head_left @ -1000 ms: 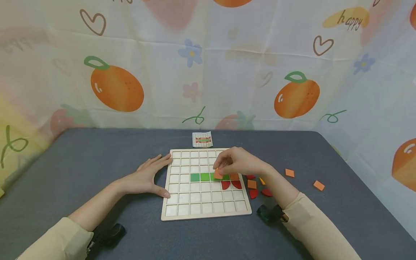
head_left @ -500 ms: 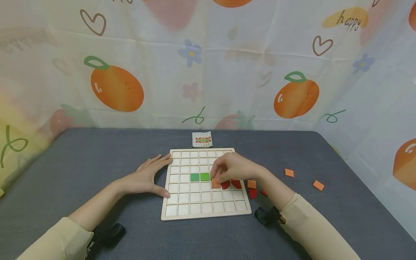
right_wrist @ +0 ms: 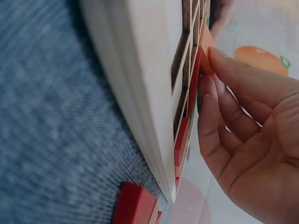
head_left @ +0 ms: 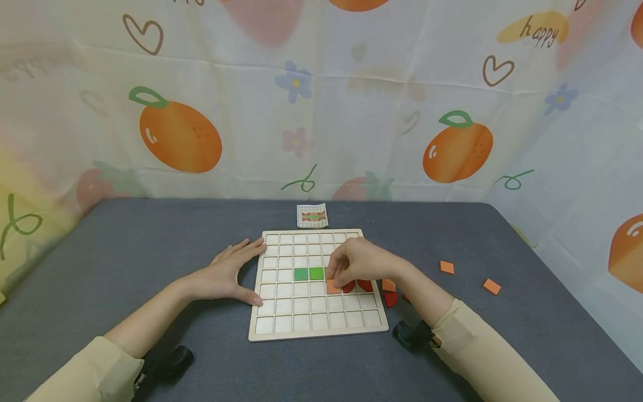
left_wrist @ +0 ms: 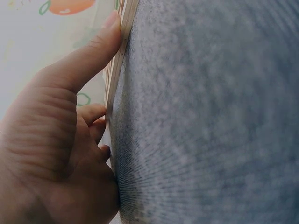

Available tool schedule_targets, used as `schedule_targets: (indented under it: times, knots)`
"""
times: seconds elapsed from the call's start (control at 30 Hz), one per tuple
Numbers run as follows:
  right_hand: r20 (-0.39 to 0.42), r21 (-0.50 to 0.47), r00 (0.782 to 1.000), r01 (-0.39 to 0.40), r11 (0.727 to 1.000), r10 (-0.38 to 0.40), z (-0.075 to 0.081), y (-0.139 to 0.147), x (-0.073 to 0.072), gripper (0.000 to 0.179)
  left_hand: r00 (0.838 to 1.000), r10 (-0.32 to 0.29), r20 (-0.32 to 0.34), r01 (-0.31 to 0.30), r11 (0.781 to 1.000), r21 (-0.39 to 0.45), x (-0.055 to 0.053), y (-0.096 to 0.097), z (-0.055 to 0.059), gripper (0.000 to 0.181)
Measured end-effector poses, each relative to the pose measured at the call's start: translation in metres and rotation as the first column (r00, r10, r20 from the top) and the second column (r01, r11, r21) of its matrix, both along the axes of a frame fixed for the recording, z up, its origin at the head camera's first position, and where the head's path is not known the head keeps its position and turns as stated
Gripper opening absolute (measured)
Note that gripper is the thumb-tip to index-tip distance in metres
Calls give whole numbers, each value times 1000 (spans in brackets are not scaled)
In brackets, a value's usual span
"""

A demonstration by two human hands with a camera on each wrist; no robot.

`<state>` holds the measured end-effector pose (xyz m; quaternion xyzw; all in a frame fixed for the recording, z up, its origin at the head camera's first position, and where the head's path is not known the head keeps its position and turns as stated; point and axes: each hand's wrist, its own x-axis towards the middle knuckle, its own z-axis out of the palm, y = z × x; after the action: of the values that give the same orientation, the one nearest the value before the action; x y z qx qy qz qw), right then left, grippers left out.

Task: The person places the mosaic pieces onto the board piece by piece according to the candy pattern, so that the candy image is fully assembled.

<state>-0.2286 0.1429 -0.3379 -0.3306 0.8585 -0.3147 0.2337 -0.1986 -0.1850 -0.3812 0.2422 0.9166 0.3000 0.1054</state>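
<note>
A wooden grid board [head_left: 301, 322] lies flat on the dark table. My left hand [head_left: 226, 273] rests at its left edge, thumb and fingers spread and touching the rim; the left wrist view shows the thumb [left_wrist: 100, 46] against the side. Over the board, my right hand [head_left: 363, 259] pinches an orange square tile [head_left: 333, 287] at a cell just left of two red rounded tiles [head_left: 365, 286]. In the right wrist view that orange tile [right_wrist: 207, 51] is tilted between thumb and fingers. Two green square tiles [head_left: 308, 273] sit in the row above; the right hand hides the cells beyond them.
Behind the board lies a small pattern card [head_left: 312, 216]. Right of the board are an orange tile [head_left: 389, 285] and red pieces [head_left: 390, 300], partly under the right forearm. Two more orange tiles [head_left: 447, 267] lie farther right. A printed curtain [head_left: 321, 111] hangs behind the table.
My right hand has come down and slightly left with the orange tile, from above the green row to the cell beside the red tiles. The left hand stays put.
</note>
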Motion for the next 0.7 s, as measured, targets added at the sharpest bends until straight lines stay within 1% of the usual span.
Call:
schedule_targets:
  times: [0.37, 0.53, 0.7]
  knots:
    - [-20, 6, 1000, 5, 1000, -5, -1, -3, 1, 11, 1000, -2, 0, 2, 1000, 9, 1, 1, 1, 117]
    - [-27, 7, 1000, -3, 1000, 3, 3, -4, 2, 12, 1000, -3, -4, 3, 1000, 5, 1, 0, 1, 116]
    - [-59, -9, 998, -7, 1000, 7, 8, -2, 2, 12, 1000, -2, -4, 2, 1000, 6, 1, 1, 1, 116]
